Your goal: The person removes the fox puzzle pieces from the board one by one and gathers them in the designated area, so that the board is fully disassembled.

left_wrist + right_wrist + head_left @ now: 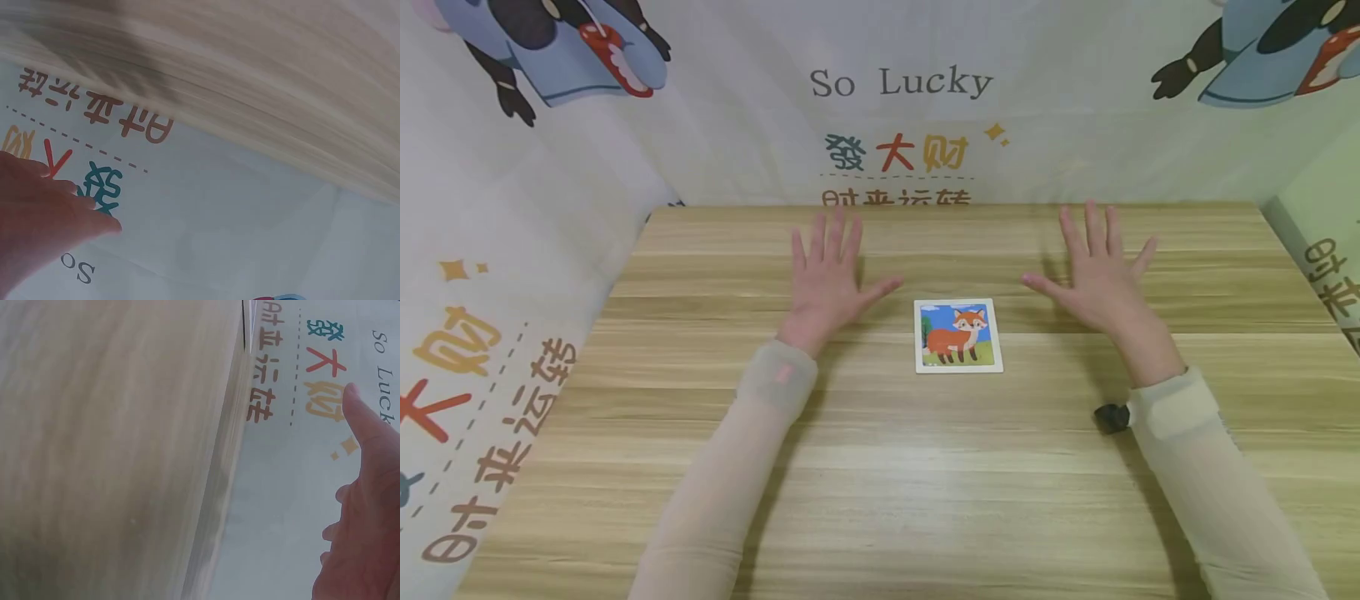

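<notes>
Printed cloth walls surround your wooden table (880,467), where a small fox picture puzzle (958,335) lies flat near the middle. Your left hand (826,279) and right hand (1099,275) hover with fingers spread, holding nothing, either side of it.

Puzzle card (958,335) on table (880,483), between hands.

Head view is bright and evenly lit, sharp across my table (880,467). A pale sheen sits on the wood near me. My left hand (826,279) and right hand (1097,271) throw soft, short shadows on the boards; my forearms cast darker ones. Both wrist views are smeared with blur: wood grain streaks, and the printed backdrop (250,212) reads soft. My fingers (365,425) look unfocused there.
</notes>
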Motion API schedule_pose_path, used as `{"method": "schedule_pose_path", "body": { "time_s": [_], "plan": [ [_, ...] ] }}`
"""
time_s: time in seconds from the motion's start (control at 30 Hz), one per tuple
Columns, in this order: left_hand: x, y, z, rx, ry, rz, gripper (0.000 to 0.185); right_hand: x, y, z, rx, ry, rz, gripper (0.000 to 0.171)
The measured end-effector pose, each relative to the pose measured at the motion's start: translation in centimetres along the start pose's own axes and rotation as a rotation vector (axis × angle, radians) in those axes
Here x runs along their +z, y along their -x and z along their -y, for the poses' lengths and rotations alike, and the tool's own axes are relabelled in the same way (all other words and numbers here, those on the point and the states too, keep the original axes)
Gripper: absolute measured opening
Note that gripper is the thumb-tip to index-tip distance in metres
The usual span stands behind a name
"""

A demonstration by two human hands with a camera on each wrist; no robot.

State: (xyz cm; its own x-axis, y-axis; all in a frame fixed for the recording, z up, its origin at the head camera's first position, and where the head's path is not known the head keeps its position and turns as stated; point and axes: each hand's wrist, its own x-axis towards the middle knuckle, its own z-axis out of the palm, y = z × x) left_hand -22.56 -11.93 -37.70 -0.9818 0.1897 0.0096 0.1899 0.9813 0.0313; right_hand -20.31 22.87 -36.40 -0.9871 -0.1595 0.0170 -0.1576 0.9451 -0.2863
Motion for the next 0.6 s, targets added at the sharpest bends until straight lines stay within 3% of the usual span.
{"method": "schedule_pose_path", "body": {
  "time_s": [0.6],
  "plan": [
    [1.4,1.2,-1.6,0.077,-0.003,0.067,0.104,0.7,-0.2,0.6,-0.011,-0.004,0.021,0.107]
  ]
}}
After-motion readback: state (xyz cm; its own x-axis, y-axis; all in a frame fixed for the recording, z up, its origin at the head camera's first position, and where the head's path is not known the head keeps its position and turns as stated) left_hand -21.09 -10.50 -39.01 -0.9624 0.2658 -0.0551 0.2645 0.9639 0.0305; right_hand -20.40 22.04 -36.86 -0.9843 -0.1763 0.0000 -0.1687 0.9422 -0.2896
